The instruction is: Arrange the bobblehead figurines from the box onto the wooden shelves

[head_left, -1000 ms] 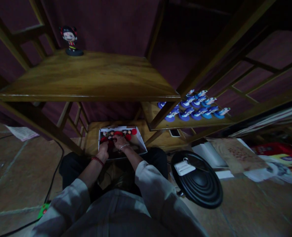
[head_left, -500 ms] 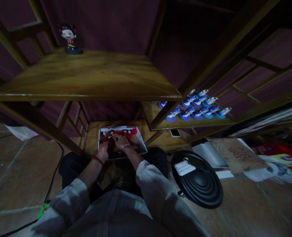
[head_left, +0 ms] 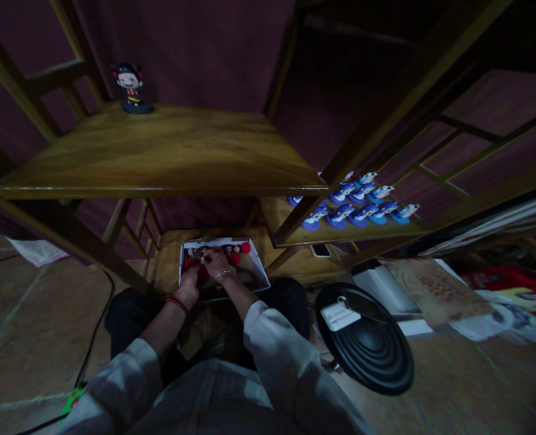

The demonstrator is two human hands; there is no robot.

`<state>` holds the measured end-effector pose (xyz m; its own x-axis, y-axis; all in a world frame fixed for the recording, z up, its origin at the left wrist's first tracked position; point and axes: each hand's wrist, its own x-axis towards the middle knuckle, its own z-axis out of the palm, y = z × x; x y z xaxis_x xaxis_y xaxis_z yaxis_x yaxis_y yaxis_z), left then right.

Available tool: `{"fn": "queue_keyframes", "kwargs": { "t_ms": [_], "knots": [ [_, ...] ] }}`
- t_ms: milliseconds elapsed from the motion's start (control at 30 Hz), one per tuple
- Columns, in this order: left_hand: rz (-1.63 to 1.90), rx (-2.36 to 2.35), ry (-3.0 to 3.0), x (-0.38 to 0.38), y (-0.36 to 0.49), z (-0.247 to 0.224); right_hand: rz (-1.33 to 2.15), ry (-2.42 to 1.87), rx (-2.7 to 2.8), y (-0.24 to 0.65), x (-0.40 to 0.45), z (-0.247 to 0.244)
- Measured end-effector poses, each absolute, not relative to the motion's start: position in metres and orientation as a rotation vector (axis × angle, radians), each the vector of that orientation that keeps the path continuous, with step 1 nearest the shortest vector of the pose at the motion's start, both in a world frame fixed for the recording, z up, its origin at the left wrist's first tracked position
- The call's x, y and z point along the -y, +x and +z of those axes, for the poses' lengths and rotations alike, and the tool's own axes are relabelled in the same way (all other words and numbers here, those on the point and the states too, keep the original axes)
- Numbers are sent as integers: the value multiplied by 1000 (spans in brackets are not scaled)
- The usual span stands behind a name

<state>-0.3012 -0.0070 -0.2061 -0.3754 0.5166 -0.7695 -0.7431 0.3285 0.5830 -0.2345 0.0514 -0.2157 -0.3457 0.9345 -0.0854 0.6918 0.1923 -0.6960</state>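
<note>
On the low wooden shelf rests a shallow white box (head_left: 261, 270) with small red and black figurines (head_left: 229, 249) along its far side. Both of my hands are inside it, close together. My left hand (head_left: 190, 283), with a red bead bracelet at the wrist, is closed beside something red at the box's left side. My right hand (head_left: 217, 264), wearing a silver bracelet, reaches over the figurines with its fingers curled around something dark and small. Shadow and the hands themselves hide what the fingers grip. A round red base (head_left: 246, 248) shows at the far right corner.
A wooden shelf (head_left: 172, 157) overhangs the box and carries one black-haired figurine (head_left: 132, 87). Several blue and purple figurines (head_left: 340, 214) stand on the right shelf. A phone (head_left: 321, 250) lies below them. At my right is a round black stool (head_left: 371, 350) with a white case (head_left: 340, 315).
My right hand has shifted slightly over the figurines, its fingers more curled. The left hand stays at the box's left side. The whole view has tilted a little upward.
</note>
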Motion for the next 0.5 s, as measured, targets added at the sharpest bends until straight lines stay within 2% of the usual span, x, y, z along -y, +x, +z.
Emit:
{"fn": "queue_keyframes", "kwargs": {
  "t_ms": [333, 500],
  "knots": [
    [1395, -1252, -132, 10, -301, -200, 963, -1502, 1940, -212, -57, -210],
    [1422, -1181, -141, 12, -303, -195, 1257, -1385, 1536, -199, -52, -214]
  ]
}}
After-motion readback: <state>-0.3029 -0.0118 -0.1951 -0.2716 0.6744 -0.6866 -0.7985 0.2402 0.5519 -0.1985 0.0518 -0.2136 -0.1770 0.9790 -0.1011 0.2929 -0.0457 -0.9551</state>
